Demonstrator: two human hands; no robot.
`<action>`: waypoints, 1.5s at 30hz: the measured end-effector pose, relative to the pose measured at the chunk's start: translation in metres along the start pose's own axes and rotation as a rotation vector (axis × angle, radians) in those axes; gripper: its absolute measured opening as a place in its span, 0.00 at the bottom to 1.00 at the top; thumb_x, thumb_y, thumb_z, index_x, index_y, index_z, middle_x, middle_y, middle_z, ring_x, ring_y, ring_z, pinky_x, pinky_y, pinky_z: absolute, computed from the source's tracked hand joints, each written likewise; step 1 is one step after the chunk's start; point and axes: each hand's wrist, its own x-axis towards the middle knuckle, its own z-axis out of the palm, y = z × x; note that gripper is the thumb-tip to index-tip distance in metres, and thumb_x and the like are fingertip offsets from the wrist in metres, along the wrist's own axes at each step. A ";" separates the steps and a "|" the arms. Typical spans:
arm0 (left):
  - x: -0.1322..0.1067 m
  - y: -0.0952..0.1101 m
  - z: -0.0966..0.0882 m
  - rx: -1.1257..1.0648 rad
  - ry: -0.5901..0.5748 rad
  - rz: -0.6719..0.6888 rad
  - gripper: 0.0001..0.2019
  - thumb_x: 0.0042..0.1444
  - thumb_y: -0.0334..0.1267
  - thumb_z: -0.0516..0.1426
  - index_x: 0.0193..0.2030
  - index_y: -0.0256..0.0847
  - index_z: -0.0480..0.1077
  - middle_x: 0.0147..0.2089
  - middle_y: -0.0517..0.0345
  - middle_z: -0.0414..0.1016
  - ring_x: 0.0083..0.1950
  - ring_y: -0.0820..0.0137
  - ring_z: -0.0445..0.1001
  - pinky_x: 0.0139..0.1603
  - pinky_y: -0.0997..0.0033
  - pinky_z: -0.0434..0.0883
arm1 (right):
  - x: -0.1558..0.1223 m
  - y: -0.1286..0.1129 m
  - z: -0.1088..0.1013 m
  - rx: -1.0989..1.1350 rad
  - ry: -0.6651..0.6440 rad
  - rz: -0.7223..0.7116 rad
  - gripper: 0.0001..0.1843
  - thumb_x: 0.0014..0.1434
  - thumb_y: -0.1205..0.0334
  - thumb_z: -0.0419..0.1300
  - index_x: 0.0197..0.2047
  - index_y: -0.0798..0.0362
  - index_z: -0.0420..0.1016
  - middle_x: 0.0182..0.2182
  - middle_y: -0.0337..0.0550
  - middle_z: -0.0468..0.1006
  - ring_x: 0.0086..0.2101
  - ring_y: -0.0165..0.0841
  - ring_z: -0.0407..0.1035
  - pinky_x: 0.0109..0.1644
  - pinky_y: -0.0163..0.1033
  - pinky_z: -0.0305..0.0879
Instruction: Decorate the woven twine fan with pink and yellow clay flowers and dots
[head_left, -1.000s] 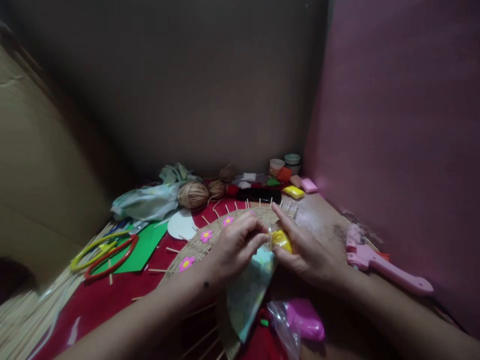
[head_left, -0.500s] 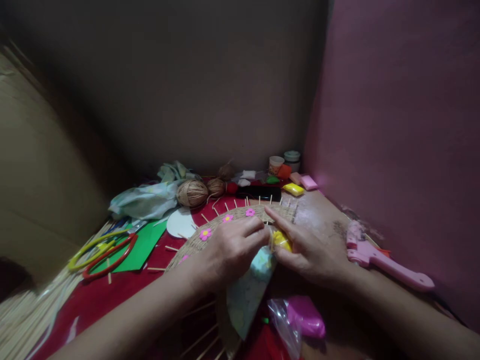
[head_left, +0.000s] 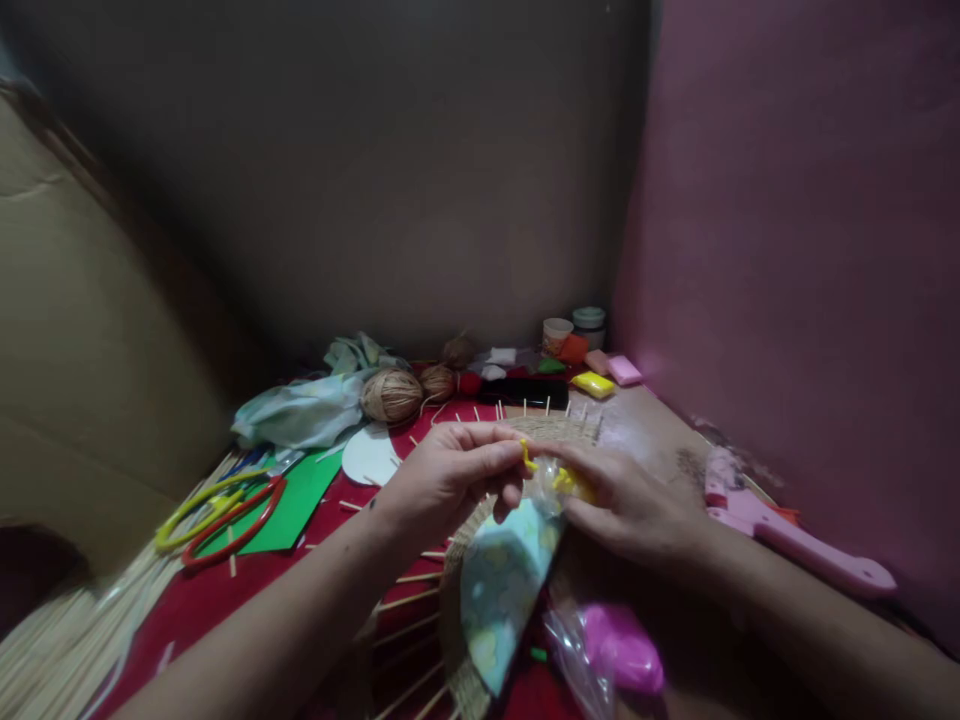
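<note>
My left hand (head_left: 442,478) and my right hand (head_left: 630,505) meet over a woven straw mat (head_left: 457,600) with wooden sticks poking out of its rim. The left fingers pinch a thin strip of yellow clay (head_left: 529,462). The right hand is closed on a clear bag with a yellow clay lump (head_left: 574,485) in it. A pale blue-green patterned cone (head_left: 499,580) hangs just below both hands. A clear bag of pink clay (head_left: 619,648) lies under my right wrist.
A pink glue gun (head_left: 780,535) lies at the right by the pink wall. Twine balls (head_left: 391,394), crumpled cloth (head_left: 300,412), cups and coloured clay packs (head_left: 592,383) stand at the back. Green sheet (head_left: 289,500), red and yellow rings (head_left: 217,510), white disc and bundled sticks (head_left: 52,650) lie left.
My left hand has drawn a thin yellow strip out of the lump in my right hand. Both hands have lifted slightly, and the pink flowers on the mat are now hidden.
</note>
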 end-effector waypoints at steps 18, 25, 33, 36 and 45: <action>0.002 -0.006 0.001 -0.015 0.045 -0.023 0.05 0.46 0.31 0.64 0.29 0.33 0.72 0.23 0.56 0.75 0.23 0.75 0.73 0.19 0.81 0.66 | 0.002 -0.004 0.001 0.079 -0.013 0.095 0.28 0.54 0.71 0.56 0.58 0.46 0.68 0.47 0.44 0.78 0.44 0.41 0.73 0.47 0.46 0.71; 0.002 -0.002 0.002 -0.055 0.149 -0.013 0.07 0.43 0.30 0.65 0.27 0.34 0.70 0.20 0.58 0.74 0.20 0.76 0.71 0.18 0.82 0.64 | 0.001 -0.002 -0.001 0.071 -0.038 0.117 0.27 0.51 0.72 0.56 0.56 0.49 0.69 0.49 0.44 0.77 0.47 0.39 0.72 0.51 0.45 0.68; -0.003 0.022 -0.006 -0.095 0.253 0.141 0.11 0.41 0.27 0.66 0.33 0.37 0.72 0.25 0.63 0.74 0.22 0.79 0.72 0.23 0.82 0.67 | -0.003 0.003 -0.003 -0.272 -0.151 0.125 0.23 0.51 0.70 0.53 0.52 0.55 0.68 0.44 0.52 0.77 0.43 0.43 0.71 0.44 0.48 0.67; -0.002 0.019 -0.006 -0.082 0.236 0.110 0.11 0.44 0.28 0.65 0.37 0.36 0.75 0.27 0.60 0.76 0.25 0.79 0.73 0.28 0.81 0.70 | -0.004 0.010 -0.006 -0.435 -0.146 0.154 0.13 0.51 0.71 0.53 0.41 0.54 0.69 0.35 0.51 0.77 0.35 0.41 0.71 0.37 0.45 0.65; -0.004 0.016 -0.002 0.015 0.161 0.120 0.06 0.47 0.34 0.65 0.28 0.37 0.72 0.20 0.62 0.71 0.17 0.78 0.67 0.13 0.81 0.65 | -0.009 0.003 -0.022 -0.309 -0.338 0.216 0.13 0.52 0.62 0.58 0.43 0.51 0.66 0.33 0.46 0.75 0.32 0.37 0.69 0.32 0.39 0.63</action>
